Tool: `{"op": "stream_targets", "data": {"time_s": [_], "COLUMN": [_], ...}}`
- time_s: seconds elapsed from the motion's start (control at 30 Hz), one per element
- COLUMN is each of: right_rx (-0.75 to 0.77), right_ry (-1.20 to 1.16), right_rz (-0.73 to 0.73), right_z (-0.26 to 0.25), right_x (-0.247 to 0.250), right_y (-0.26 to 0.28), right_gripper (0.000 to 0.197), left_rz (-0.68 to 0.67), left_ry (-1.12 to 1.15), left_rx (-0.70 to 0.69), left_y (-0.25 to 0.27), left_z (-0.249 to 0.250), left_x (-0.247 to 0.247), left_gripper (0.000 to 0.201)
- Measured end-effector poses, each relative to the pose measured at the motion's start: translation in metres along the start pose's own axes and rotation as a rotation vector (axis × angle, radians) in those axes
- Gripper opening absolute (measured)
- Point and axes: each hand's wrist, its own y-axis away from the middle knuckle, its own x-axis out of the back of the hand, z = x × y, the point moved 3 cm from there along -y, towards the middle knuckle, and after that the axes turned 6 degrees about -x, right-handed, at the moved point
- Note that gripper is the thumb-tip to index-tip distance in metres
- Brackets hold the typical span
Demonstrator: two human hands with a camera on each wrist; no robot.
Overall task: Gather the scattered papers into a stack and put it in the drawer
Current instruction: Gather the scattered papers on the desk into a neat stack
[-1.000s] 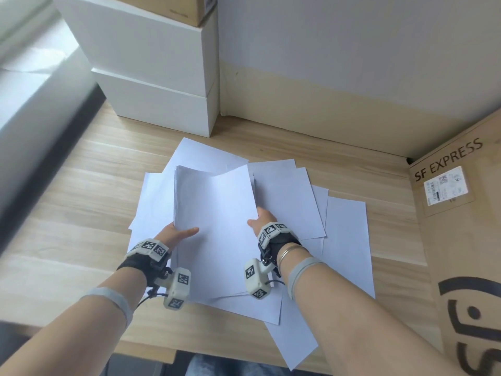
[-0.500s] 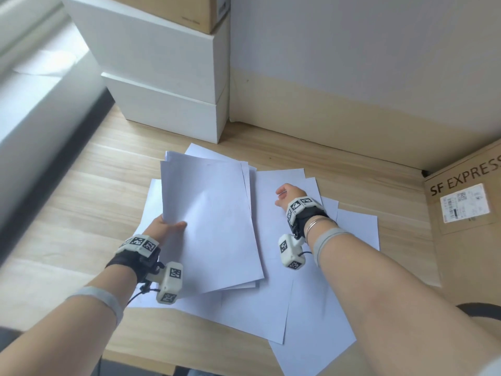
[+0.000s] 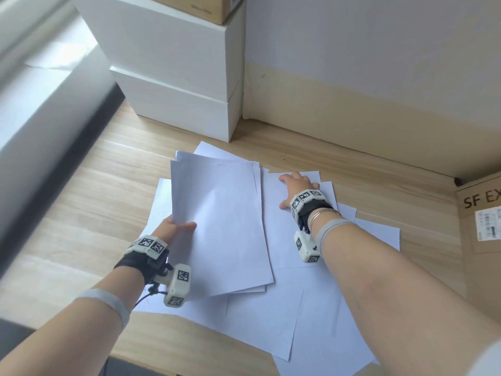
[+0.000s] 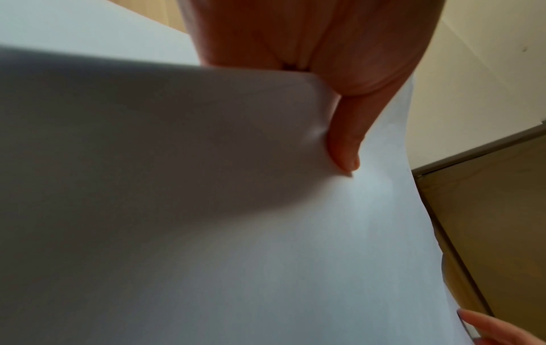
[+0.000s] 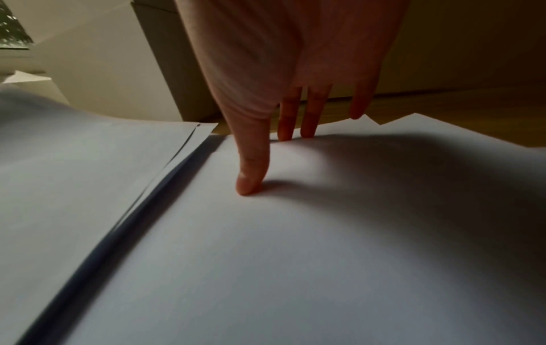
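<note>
The papers are plain white sheets without print. A small stack (image 3: 219, 226), with its edges only roughly even, is in the centre of the head view, lifted a little above the other sheets. The left hand (image 3: 173, 230) pinches its left edge, thumb on top and the fingers under the paper. To the right, loose sheets (image 3: 284, 240) lie flat and overlapping on the wooden table (image 3: 89, 202), fanned toward the lower right of the frame. The right hand (image 3: 296, 187) lies with straight, spread fingers on the top sheet; in the right wrist view the thumb (image 5: 251, 179) and fingertips touch the paper near its far edge.

One sheet hangs over the near edge of the table at the bottom of the frame. Bare wood is open at the left and behind the sheets. White boxes (image 3: 184, 77) stand at the upper left against the wall, and a cardboard box (image 3: 479, 221) stands at the right edge, near the sheets.
</note>
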Motion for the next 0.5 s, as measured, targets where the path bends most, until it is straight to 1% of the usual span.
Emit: {"op": "stream_targets", "data": {"time_s": [0.07,0.13,0.23,0.3,0.37,0.4,0.43,0.5], "right_rx": [-0.009,-0.004,0.011,0.010,-0.011,-0.034,-0.058,-0.109], "right_ry": [0.020,0.051,0.131,0.081,0.014,-0.014,-0.045,-0.121], "right_rz": [0.001,0.016,0.001,-0.053,-0.068,-0.057,-0.044,-0.019], "right_z": [0.001,0.002,0.002,0.005,0.014,0.020,0.027,0.041], "right_x": [0.002,0.005,0.010,0.013,0.019,0.022,0.025,0.029], "right_y": [0.000,-0.001,0.000,0.002,0.007,0.010,0.013,0.021], "right_gripper": [0.078,0.071,0.052,0.041,0.021,0.016,0.015,0.028], "left_rz": [0.000,-0.001,-0.017,-0.026,-0.037,-0.044,-0.049,-0.053], "left_ry": [0.002,0.006,0.012,0.010,0.011,0.012,0.012,-0.004], "left_rx": [0.006,0.015,0.023,0.030,0.030,0.028,0.025,0.019], "left_y": [-0.001,-0.001,-0.002,-0.003,-0.002,-0.002,-0.002,0.000], "left_z": [0.000,-0.001,-0.001,-0.001,0.000,0.001,0.001,0.000], "left_x": [-0.001,-0.001,-0.001,-0.001,-0.002,-0.004,-0.005,-0.008], "left_gripper": [0.026,0.026,0.027,0.028,0.029,0.029,0.029,0.029]}}
